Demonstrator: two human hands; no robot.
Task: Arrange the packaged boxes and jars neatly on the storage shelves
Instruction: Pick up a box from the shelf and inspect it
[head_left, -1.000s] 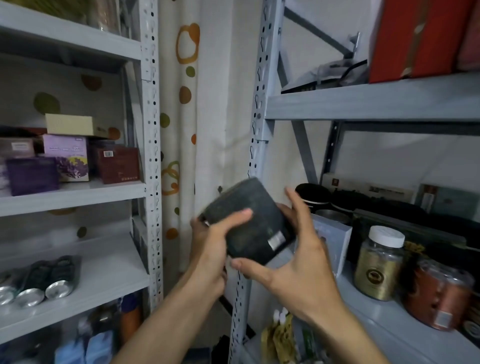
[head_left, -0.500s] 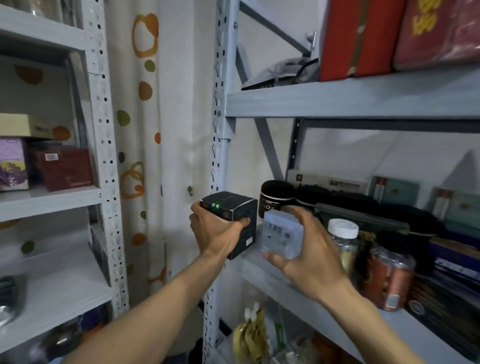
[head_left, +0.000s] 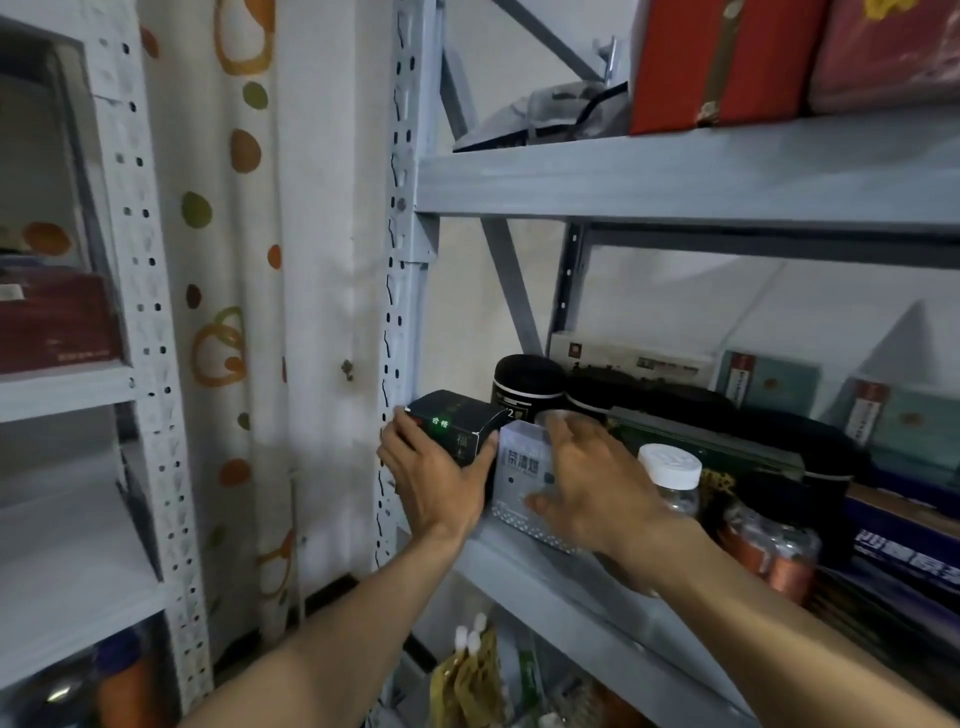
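Observation:
A small black box (head_left: 457, 423) with a green sticker sits at the left end of the grey middle shelf (head_left: 545, 577), and my left hand (head_left: 436, 478) is clasped around its front. Right beside it stands a pale blue-white box (head_left: 519, 467). My right hand (head_left: 592, 488) holds that box, thumb on its front and fingers over its top and right side. Behind the two boxes stand black round tins (head_left: 527, 387). A clear jar with a white lid (head_left: 670, 475) stands just right of my right hand.
Dark flat boxes, an orange-brown jar (head_left: 769, 551) and teal boxes (head_left: 769, 382) fill the shelf to the right. Red boxes (head_left: 717, 62) rest on the upper shelf. A perforated upright (head_left: 397, 291) rises just left of the black box. A second rack (head_left: 72, 561) stands at left, a spotted curtain between.
Both hands have pushed further onto the shelf. The black box now sits at the shelf's left end beside the pale box. The camera has come closer and turned right.

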